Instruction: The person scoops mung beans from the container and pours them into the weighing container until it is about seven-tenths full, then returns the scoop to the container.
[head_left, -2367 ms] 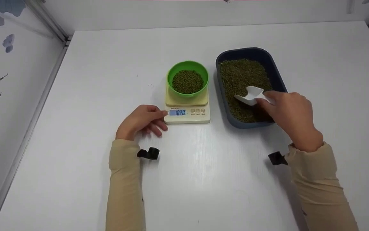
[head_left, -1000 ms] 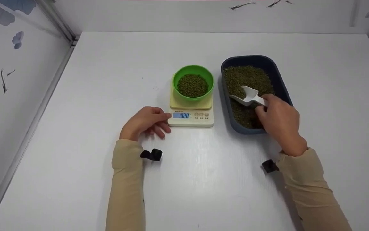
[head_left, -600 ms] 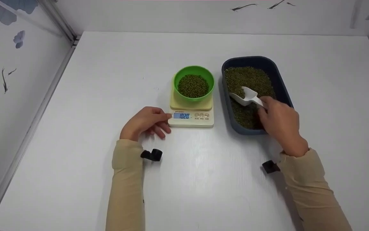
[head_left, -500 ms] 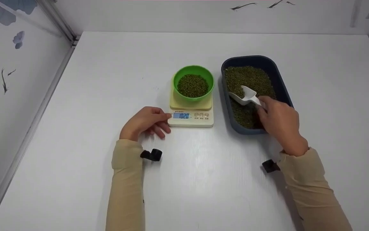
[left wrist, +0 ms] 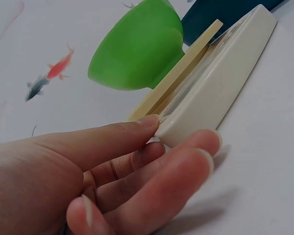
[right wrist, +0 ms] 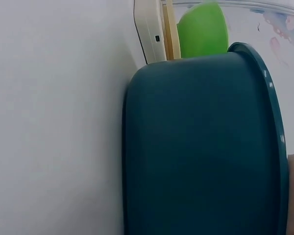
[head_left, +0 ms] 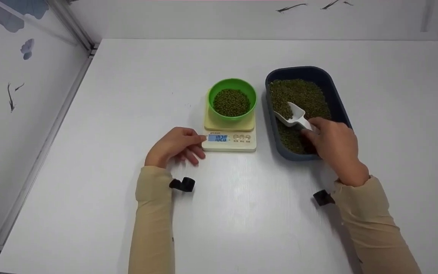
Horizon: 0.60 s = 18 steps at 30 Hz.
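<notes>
Inside a navy tub (head_left: 335,97) of mung beans (head_left: 298,93), the right hand (head_left: 336,142) pinches a white scoop (head_left: 297,113) we judge light, stiff and surest by its handle (head_left: 305,123), while the left hand (head_left: 175,144), fingers loose, touches a digital scale (head_left: 230,146).

My right hand (head_left: 336,142) partly hides the scoop (head_left: 298,114). Button labels (head_left: 242,141) on the scale (head_left: 228,147) are too small to read. The head view crops my sleeves (head_left: 153,224).

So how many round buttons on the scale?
3 on the scale, in a row right of its display: left button, middle button, right button. Its underside is hidden.
</notes>
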Available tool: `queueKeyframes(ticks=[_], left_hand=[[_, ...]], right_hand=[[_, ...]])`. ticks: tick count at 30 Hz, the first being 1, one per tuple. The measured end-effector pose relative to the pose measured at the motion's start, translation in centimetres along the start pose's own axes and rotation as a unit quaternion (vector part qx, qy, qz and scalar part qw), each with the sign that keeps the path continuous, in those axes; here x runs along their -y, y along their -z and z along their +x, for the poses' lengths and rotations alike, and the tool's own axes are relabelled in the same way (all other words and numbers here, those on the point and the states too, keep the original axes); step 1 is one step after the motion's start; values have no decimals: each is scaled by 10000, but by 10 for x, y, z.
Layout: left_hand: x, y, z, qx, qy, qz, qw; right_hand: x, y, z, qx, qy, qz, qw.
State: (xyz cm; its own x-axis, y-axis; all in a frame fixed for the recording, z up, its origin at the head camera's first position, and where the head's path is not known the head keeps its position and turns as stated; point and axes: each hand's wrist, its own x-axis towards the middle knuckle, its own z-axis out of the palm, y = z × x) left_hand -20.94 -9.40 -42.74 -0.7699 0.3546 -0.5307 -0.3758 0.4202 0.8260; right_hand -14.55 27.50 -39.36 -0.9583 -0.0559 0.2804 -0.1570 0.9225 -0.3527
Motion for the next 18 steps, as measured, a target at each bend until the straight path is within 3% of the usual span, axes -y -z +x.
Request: queueKeyframes(ticks=[12, 18], left_hand=[[-2, -2, 1, -25, -10, 66, 10000], [-1, -3, 0, -53, 28, 61, 10000]], right_hand=[[0, 1, 4, 412, -277, 1, 9988], [-1, -1, 2, 419, -238, 41, 9988]])
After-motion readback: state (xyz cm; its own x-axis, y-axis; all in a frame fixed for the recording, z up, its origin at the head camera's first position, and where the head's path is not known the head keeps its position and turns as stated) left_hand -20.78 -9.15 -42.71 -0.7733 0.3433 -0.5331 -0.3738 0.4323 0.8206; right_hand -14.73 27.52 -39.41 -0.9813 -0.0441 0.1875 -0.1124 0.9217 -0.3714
